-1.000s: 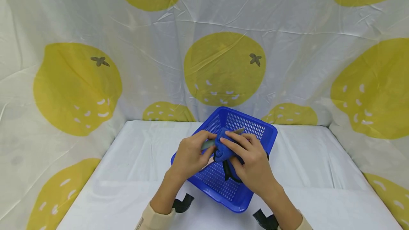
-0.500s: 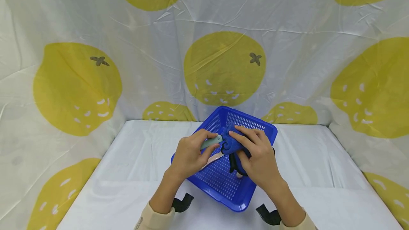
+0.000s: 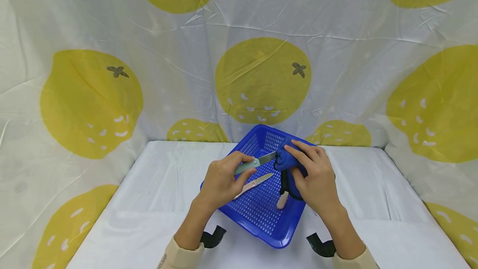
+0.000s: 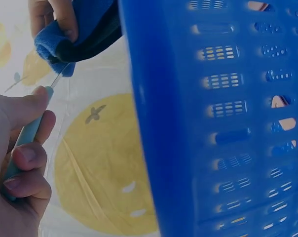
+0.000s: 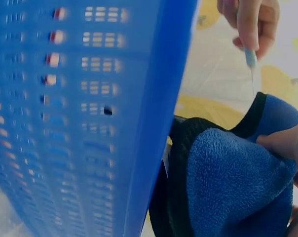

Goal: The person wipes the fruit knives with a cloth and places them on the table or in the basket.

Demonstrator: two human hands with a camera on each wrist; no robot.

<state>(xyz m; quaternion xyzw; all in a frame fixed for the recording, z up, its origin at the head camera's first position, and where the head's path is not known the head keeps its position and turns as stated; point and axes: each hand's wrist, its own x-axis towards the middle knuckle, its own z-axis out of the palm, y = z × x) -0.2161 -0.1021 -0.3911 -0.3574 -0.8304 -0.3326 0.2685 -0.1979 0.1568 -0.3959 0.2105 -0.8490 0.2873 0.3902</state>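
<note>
My left hand (image 3: 221, 182) grips a folding or small kitchen knife (image 3: 247, 166) by its pale green handle, the blade angled up to the right. My right hand (image 3: 316, 177) pinches a blue terry cloth (image 3: 286, 160) with black edging, folded over the end of the blade, so the tip is hidden. In the left wrist view the cloth (image 4: 50, 42) meets the thin blade just past the handle (image 4: 28, 133). The right wrist view shows the cloth (image 5: 238, 173) hanging in folds beneath my right fingers. Both hands are above a blue basket (image 3: 278, 243).
Inside the basket lie a knife with a pale pink handle (image 3: 254, 184) and another pale pink handle (image 3: 282, 200), partly covered by the hanging cloth. A white cloth (image 3: 168, 177) covers the table. A lemon-print curtain (image 3: 179, 74) stands behind and at both sides.
My right hand has drawn the cloth rightward along the blade toward its tip, baring the handle's end and much of the blade. The pink-handled knives have come into view. My left hand stays put.
</note>
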